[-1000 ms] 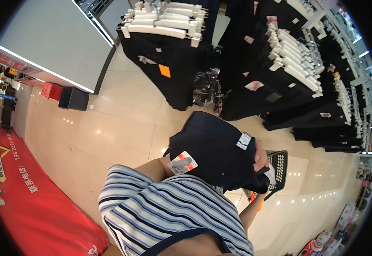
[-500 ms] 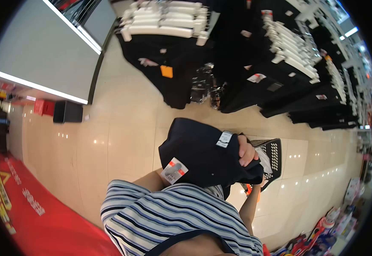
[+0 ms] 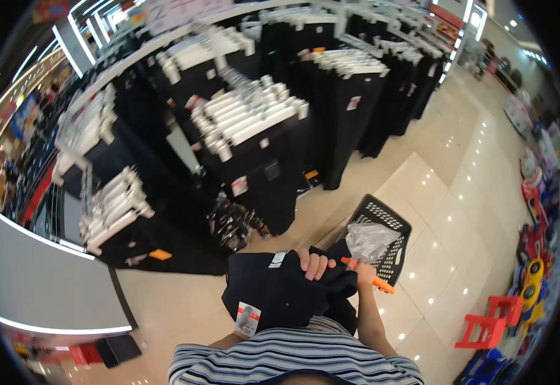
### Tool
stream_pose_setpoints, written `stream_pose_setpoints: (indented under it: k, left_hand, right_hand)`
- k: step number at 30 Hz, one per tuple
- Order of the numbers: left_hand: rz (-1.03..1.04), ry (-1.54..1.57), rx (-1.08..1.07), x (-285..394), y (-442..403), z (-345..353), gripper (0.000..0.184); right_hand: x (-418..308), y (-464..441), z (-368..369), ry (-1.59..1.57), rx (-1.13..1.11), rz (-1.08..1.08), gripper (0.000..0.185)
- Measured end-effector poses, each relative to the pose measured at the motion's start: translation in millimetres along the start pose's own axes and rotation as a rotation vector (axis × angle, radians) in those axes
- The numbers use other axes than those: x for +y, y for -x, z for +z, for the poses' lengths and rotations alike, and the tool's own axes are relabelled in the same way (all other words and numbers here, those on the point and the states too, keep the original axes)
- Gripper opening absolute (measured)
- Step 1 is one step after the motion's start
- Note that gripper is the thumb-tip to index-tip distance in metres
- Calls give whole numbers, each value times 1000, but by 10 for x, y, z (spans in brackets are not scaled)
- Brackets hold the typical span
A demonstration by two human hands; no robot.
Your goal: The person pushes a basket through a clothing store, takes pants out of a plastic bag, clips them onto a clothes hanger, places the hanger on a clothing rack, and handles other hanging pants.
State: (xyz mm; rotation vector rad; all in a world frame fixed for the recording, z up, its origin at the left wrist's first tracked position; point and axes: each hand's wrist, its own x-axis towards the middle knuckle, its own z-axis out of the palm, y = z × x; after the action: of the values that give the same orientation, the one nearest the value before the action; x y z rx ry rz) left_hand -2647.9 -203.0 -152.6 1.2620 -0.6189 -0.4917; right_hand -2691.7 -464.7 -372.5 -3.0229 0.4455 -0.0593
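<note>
A folded dark garment (image 3: 260, 285), looking like trousers, lies across my left forearm in front of my striped shirt. My left hand (image 3: 317, 264) curls its fingers over the garment's far edge, gripping it. One white label (image 3: 277, 259) sits near that edge, and a red-and-white price tag (image 3: 248, 319) hangs at its near left corner. Beside it, my right hand (image 3: 364, 276) is closed on the orange handle (image 3: 384, 285) of a black shopping basket (image 3: 402, 240). Inside the basket is a crumpled clear plastic bag (image 3: 371, 241). The garment hides most of my left forearm.
Racks of black trousers (image 3: 264, 173) on white hangers (image 3: 251, 119) stand ahead and to the left. A grey panel (image 3: 42, 276) is at left, near a black bin (image 3: 118, 350). Red stools (image 3: 485, 327) and toys (image 3: 531, 285) line the right. Glossy tiles (image 3: 434, 256) run between.
My view has swung right and up, showing more racks and the aisle at right. The basket and its orange handle show more fully. Both hands keep their holds.
</note>
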Motion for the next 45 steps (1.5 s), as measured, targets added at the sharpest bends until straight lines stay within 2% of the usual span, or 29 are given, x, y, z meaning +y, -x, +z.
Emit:
stream_pose_setpoints:
  k: [3,4,7,16,22,26,31,37,45]
  left_hand:
    - [-4,-25,-68,-70,-549,158,27]
    - [2,-38,-95,-102,-702,218,27]
    - [26,-82,-156,-165,-1267,406,28]
    - [97,-182,-225,-182,-2497,752,30]
    - [14,-271,-251,-392,-2674,631,32]
    - [-51,-281,-249,-592,-2800,483,33]
    - [-57,-317,-230,-730,-3198,258,34]
    - [-9,-384,-209,-778,-3839,10,35]
    - [10,-453,-210,-936,-4719,-70,37]
  right_hand:
    - [132,-247,62,-32,-71,105,46]
    - [242,-347,317,-97,-12,55,45]
    - [360,-758,430,-122,-7,-7,43]
    - [888,-1105,486,122,-225,-72,38]
    - [867,-1626,270,-150,-128,3,38]
    - [785,-2322,-26,-390,-43,-61,37]
    - [970,-3019,-303,-534,-98,-132,37]
    - [1361,-3533,-364,-455,-187,-79,37]
    - [2013,-4081,-162,-136,-262,177,37]
